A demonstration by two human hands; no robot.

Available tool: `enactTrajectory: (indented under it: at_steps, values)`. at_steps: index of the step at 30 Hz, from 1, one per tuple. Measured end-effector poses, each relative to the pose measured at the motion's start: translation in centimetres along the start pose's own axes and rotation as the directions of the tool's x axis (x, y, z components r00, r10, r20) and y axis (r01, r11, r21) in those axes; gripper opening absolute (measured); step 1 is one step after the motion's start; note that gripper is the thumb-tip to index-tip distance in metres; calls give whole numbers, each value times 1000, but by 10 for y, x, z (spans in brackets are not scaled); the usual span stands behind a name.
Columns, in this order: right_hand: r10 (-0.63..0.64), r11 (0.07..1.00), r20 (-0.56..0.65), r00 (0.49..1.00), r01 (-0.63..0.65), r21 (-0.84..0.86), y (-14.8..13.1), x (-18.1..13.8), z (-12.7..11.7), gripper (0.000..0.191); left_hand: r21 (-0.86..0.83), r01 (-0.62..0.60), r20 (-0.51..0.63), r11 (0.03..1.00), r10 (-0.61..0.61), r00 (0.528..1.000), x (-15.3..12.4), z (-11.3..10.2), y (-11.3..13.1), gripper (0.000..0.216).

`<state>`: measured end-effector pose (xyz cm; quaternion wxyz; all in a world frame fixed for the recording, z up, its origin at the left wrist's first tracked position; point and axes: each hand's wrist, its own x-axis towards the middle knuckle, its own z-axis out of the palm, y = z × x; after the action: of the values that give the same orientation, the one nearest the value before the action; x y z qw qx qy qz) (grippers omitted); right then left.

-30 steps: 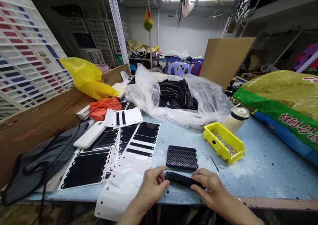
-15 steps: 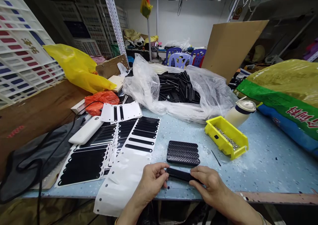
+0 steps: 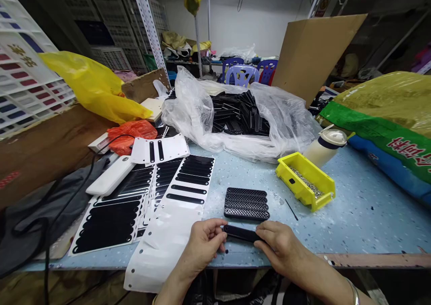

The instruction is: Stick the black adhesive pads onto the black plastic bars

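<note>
A long black strip-shaped piece with rounded ends lies between my two hands near the front edge. My left hand pinches its left end between thumb and fingers. My right hand grips the right end, which its fingers hide. Just beyond sits a block of several black textured strips laid side by side. To the left are white backing sheets carrying black adhesive strips; the lower part of the nearest sheet is bare.
A yellow bin of small metal parts stands to the right, beside a cream bottle. A thin black stick lies near it. Behind, a clear plastic bag holds many black pieces. A white case rests on sheets.
The view has shifted slightly. Both hands keep hold of the black strip, whose top now looks smoother and flatter, with the round mark at its left end showing more clearly.
</note>
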<state>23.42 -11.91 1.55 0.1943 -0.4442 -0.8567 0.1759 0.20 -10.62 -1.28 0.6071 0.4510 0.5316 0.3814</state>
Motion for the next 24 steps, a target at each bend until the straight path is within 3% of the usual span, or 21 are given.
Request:
enactTrajectory:
  at_steps: [9,17,24]
  values:
    - [41,999,116,992,-42,8,-6,4,-6,17,-31,31,-5,999,-31,1000,1,1,3,31]
    - [25,998,92,995,-20,-57,-4,0,1,16,-59,52,0,997,-52,999,0,0,9,32]
    - [30,995,96,995,-21,-93,-15,6,-8,21,-92,127,18,988,-126,992,4,-1,15,37]
